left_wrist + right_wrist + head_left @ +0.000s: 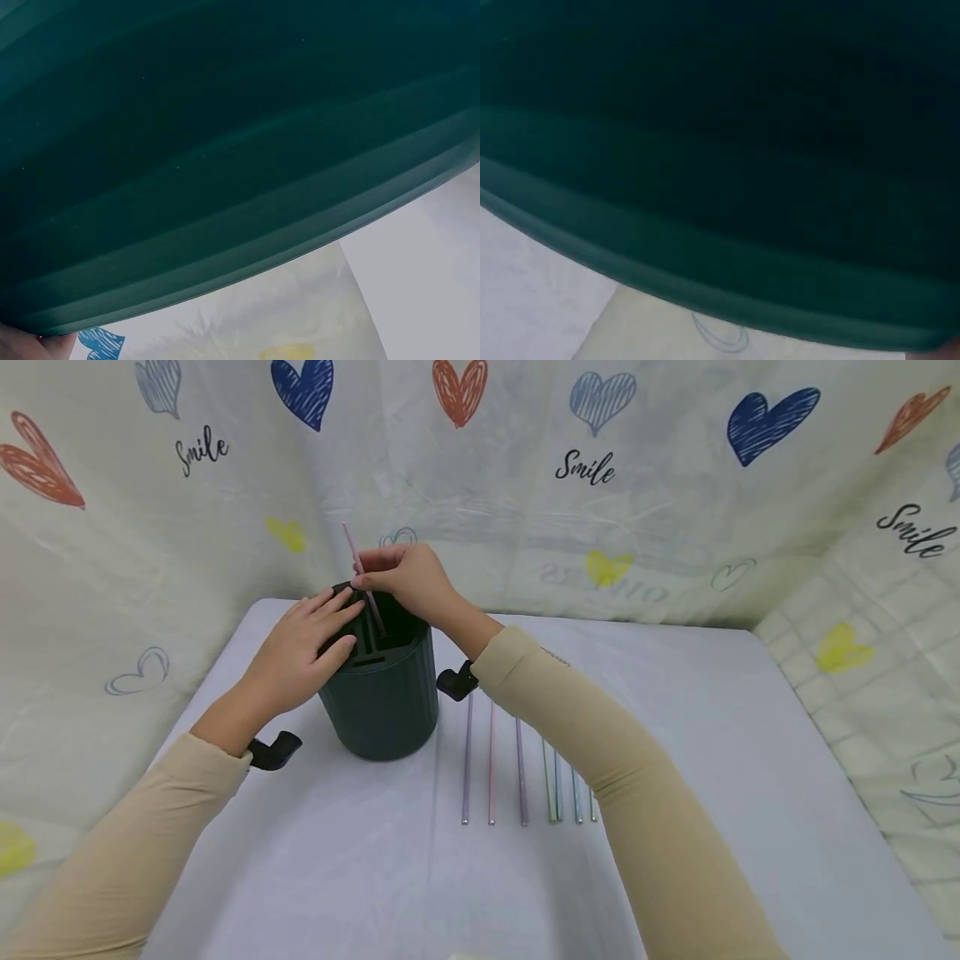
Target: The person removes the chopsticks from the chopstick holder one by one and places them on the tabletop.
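Observation:
A dark green ribbed container [382, 714] with slots and compartments in its top stands at the left of the table. My left hand [303, 647] rests on its top with the fingers spread across the rim. Between thumb and fingers, my right hand [408, 578] pinches a thin pink stick [348, 539], its lower end down inside the open compartment and its upper end rising above the hand. The container's ribbed wall [240, 165] fills most of the left wrist view, and the same green wall [705, 187] fills most of the right wrist view.
Several thin sticks [492, 768] in purple, pink, green and blue lie side by side right of the container, partly hidden under the right sleeve [600, 735]. White cloth covers the table [337, 860]. A curtain [495, 468] printed with hearts hangs behind it.

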`<state>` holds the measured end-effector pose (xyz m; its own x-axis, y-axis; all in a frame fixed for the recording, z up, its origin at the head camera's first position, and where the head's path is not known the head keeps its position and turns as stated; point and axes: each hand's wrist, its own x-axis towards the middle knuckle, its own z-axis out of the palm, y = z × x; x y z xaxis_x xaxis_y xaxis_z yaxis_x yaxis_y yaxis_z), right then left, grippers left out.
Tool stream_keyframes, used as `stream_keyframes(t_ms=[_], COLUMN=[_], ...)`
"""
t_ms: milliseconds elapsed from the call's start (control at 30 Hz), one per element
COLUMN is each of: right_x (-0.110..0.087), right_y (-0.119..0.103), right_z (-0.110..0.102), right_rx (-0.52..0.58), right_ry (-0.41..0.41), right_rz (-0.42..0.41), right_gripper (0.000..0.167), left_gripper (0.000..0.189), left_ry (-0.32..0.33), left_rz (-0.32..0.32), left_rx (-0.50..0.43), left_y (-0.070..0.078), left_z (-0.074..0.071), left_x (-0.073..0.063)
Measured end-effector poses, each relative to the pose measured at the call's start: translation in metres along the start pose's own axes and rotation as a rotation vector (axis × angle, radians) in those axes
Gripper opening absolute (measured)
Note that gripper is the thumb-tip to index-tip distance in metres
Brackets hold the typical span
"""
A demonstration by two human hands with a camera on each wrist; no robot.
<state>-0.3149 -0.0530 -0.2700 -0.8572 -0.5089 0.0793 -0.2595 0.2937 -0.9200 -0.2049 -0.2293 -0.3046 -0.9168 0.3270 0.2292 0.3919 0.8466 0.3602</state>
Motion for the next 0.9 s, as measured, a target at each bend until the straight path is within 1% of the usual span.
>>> stream_keyframes(t_ms=[100, 167, 267, 333, 467, 600, 767, 833, 900], right_x=[0.002, 0.001, -0.003, -0.007, -0.016, -0.023, -0.03, -0.034, -0.038], right_y=[-0.005, -0.009, -0.016, -0.022, -0.031, -0.039, -0.047, -0.051, -0.054], right_z=[0.001, 0.0, -0.005, -0.01, -0.018, -0.024, -0.031, -0.034, -0.039], right_rx=[-0.016, 0.002, 0.087, 0.152, 0.244, 0.29, 0.274, 0.276, 0.288], right_ry=[0.023, 0.041, 0.061, 0.067, 0.083, 0.094, 0.106, 0.127, 0.148], right_rz=[0.029, 0.044, 0.05, 0.036, -0.036, -0.116, -0.157, -0.192, -0.265], right_gripper=[0.029, 0.026, 0.025, 0.024, 0.025, 0.026, 0.027, 0.027, 0.027], left_gripper=[0.053, 0.053, 0.053, 0.053, 0.053, 0.053, 0.053, 0.053, 0.053], left_ry=[0.007, 0.011, 0.013, 0.012, 0.011, 0.005, 0.003, 0.005, 0.008], left_rz=[0.009, 0.012, 0.011, 0.004, -0.015, -0.015, -0.012, -0.014, -0.014], left_rx=[-0.002, -0.004, -0.006, -0.007, -0.003, -0.009, -0.019, -0.017, -0.015], left_y=[0.002, 0.003, 0.003, 0.003, 0.003, 0.004, 0.004, 0.004, 0.004], left_z=[0.0, 0.0, 0.0, 0.001, 0.003, 0.003, 0.003, 0.002, 0.001], left_x=[0.001, 0.001, 0.002, 0.002, 0.001, 0.0, -0.001, -0.001, -0.001])
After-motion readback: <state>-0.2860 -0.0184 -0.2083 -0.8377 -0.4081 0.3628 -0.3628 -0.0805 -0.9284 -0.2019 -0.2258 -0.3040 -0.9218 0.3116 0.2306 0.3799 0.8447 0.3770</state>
